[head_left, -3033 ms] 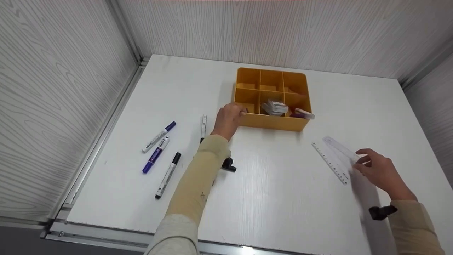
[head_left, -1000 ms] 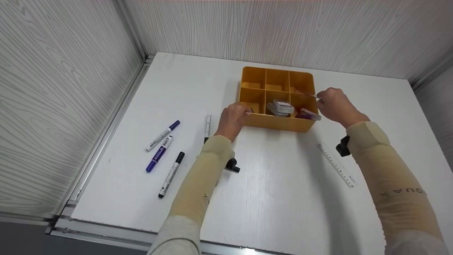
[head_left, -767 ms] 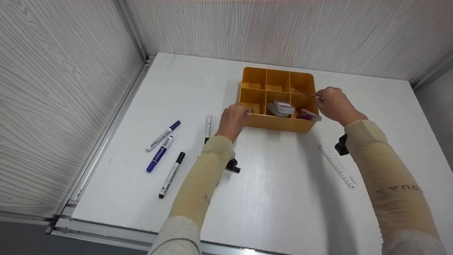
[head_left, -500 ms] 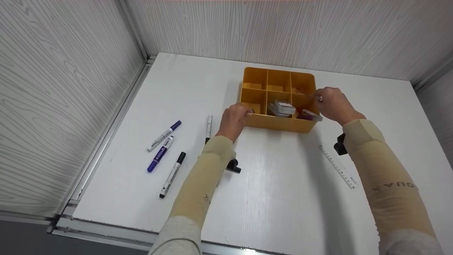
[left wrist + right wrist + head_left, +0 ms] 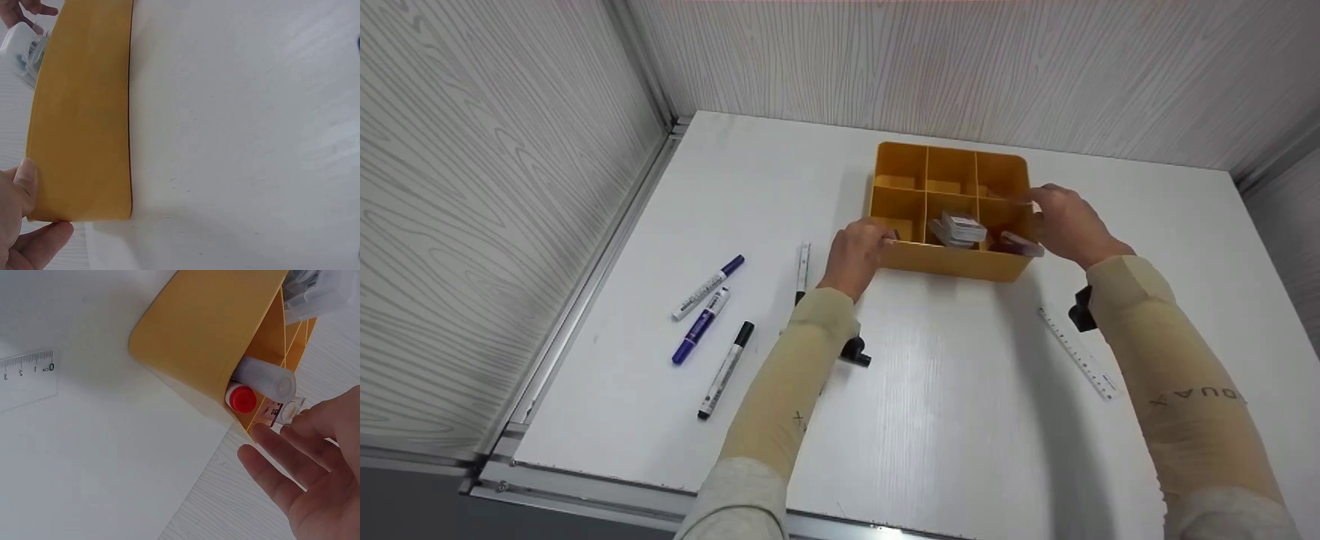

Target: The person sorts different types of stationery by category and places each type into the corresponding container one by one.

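A yellow box with several compartments stands toward the back of the table. My left hand grips its front left corner, thumb on the rim in the left wrist view. At the box's right side, my right hand pinches one end of a clear ruler. The ruler reaches in over the right-hand compartments; which one its far end is in I cannot tell. The front right compartment holds a translucent tube and a red-capped white item. Clear plastic cases fill the front middle one.
Another clear ruler lies on the table at the right. Purple markers and a black-capped marker lie at the left. One more white marker is partly hidden by the left forearm. Panels stand behind and left.
My right hand has carried the ruler from the table at the right up to the box. Over the last half second it barely shifts. My left hand stays on the box corner.
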{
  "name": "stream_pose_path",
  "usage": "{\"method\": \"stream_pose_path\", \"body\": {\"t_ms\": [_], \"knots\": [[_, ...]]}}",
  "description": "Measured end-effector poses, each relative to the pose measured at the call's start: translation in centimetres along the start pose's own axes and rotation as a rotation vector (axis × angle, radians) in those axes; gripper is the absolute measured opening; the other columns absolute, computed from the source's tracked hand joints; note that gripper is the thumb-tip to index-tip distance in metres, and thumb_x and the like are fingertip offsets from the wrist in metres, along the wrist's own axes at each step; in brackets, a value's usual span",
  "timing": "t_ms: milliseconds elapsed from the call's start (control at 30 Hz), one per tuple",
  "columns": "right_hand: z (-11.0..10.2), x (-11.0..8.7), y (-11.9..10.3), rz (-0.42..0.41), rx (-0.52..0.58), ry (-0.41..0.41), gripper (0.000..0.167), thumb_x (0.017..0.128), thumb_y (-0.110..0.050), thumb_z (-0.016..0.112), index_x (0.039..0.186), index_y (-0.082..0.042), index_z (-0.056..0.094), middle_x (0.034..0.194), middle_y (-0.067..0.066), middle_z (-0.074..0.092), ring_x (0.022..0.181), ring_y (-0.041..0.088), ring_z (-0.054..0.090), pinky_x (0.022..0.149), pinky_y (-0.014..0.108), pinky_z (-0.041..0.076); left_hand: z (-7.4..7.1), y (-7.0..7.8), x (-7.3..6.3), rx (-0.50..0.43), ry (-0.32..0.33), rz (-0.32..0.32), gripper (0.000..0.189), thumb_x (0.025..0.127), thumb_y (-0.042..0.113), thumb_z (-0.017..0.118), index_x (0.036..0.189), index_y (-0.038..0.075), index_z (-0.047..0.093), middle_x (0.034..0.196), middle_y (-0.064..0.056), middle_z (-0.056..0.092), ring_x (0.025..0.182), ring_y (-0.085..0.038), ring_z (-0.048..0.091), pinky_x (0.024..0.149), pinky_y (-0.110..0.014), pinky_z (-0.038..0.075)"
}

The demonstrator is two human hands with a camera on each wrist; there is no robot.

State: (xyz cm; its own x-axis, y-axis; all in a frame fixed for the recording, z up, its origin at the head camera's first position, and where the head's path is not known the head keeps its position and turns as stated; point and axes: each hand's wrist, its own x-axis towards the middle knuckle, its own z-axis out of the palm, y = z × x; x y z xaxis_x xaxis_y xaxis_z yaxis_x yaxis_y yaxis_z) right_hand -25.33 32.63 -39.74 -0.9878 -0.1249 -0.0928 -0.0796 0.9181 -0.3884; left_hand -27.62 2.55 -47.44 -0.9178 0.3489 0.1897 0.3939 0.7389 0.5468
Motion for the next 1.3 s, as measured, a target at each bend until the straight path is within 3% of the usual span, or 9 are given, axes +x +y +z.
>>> {"method": "stream_pose_path", "body": {"t_ms": [167,400,500,700,1000,1133,1300], "knots": [[0.1,-0.5,0.5,-0.011,-0.038,0.013,0.048,0.094,0.011,0.042,0.142,0.003,0.047,0.136,0.031,0.051,0.125,0.048,0.052,0.103,0.058,0.045,0.1,-0.1,0.0,-0.032,-0.012,-0.017,0.019,0.099,0.020,0.059,0.108,0.013,0.074,0.112,-0.003,0.071,0.100,-0.015,0.066,0.092,-0.026,0.055],[0.1,-2.0,2.1,0.021,-0.020,0.055,0.041,0.096,0.005,0.037,0.136,0.008,0.047,0.134,0.032,0.050,0.122,0.050,0.051,0.101,0.061,0.045,0.2,-0.1,-0.3,-0.070,-0.030,-0.018,0.019,0.100,0.022,0.058,0.108,0.013,0.073,0.112,-0.002,0.070,0.101,-0.015,0.063,0.095,-0.027,0.053],[0.1,-2.9,2.9,0.040,-0.001,0.080,0.039,0.097,0.002,0.038,0.134,0.008,0.048,0.131,0.032,0.051,0.117,0.049,0.053,0.097,0.062,0.046,0.1,-0.1,-0.1,-0.065,-0.033,-0.020,0.018,0.100,0.022,0.058,0.107,0.014,0.073,0.112,-0.001,0.070,0.100,-0.015,0.063,0.094,-0.026,0.053],[0.6,-5.0,4.4,0.095,-0.014,0.055,0.038,0.099,-0.007,0.041,0.134,0.007,0.046,0.128,0.033,0.050,0.111,0.049,0.055,0.089,0.061,0.048,0.0,-0.1,0.2,-0.040,-0.039,-0.028,0.017,0.099,0.020,0.060,0.107,0.014,0.074,0.112,-0.002,0.070,0.101,-0.016,0.064,0.092,-0.026,0.054],[1.8,-8.4,6.0,0.065,0.001,0.087,0.035,0.098,-0.008,0.047,0.127,0.012,0.052,0.118,0.035,0.055,0.097,0.046,0.062,0.076,0.058,0.050,0.1,-0.6,0.3,-0.003,0.001,0.018,0.020,0.096,0.020,0.062,0.108,0.012,0.076,0.112,-0.004,0.072,0.102,-0.017,0.068,0.092,-0.027,0.055],[2.5,-9.8,6.6,0.075,0.000,0.056,0.033,0.098,-0.009,0.050,0.124,0.012,0.053,0.114,0.034,0.057,0.097,0.046,0.062,0.077,0.057,0.051,0.1,-0.6,0.2,-0.009,0.013,0.033,0.020,0.097,0.020,0.062,0.109,0.012,0.075,0.113,-0.004,0.072,0.103,-0.018,0.068,0.092,-0.028,0.055],[3.2,-11.3,7.1,0.118,-0.021,-0.068,0.036,0.099,-0.013,0.054,0.125,0.011,0.054,0.114,0.033,0.058,0.101,0.045,0.060,0.081,0.057,0.051,0.1,-0.6,0.2,-0.030,0.008,0.016,0.021,0.098,0.021,0.060,0.112,0.012,0.074,0.115,-0.004,0.070,0.104,-0.018,0.066,0.095,-0.028,0.054]]}}
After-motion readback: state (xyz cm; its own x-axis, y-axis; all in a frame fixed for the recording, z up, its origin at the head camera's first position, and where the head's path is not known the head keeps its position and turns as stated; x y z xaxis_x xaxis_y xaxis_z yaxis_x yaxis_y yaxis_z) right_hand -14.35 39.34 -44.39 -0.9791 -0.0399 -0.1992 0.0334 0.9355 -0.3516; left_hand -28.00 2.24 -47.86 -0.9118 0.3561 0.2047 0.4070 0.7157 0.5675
